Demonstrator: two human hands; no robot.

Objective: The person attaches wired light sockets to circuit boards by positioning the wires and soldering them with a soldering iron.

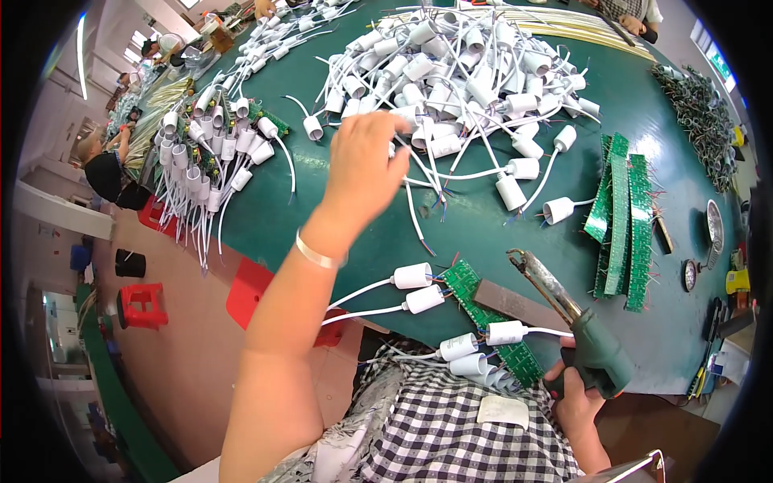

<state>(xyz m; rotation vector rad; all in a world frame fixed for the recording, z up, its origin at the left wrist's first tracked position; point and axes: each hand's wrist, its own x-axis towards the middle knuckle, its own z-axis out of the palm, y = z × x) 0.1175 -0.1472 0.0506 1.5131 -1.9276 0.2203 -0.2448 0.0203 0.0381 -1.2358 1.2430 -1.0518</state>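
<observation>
My left hand point(366, 161) reaches to the near left edge of a heap of white lamp sockets point(419, 68) with white cables. Its thumb stands apart from the curled fingers, beside a cable end; the fingertips are partly hidden. At the lower right, my right hand point(573, 394) grips the handle of a green soldering gun point(600, 350), its metal barrel pointing up and left. Before me lies a green circuit board strip point(522, 362) with several lamp sockets point(457, 346) along both sides. A grey-brown bar point(515, 304) rests across the strip.
More green circuit board strips point(618, 217) lie to the right, near a metal dish point(713, 229). Bunched sockets point(197, 157) hang over the table's left edge. Dark wired parts point(696, 113) are heaped far right. A red stool point(143, 306) stands on the floor; other people sit farther off.
</observation>
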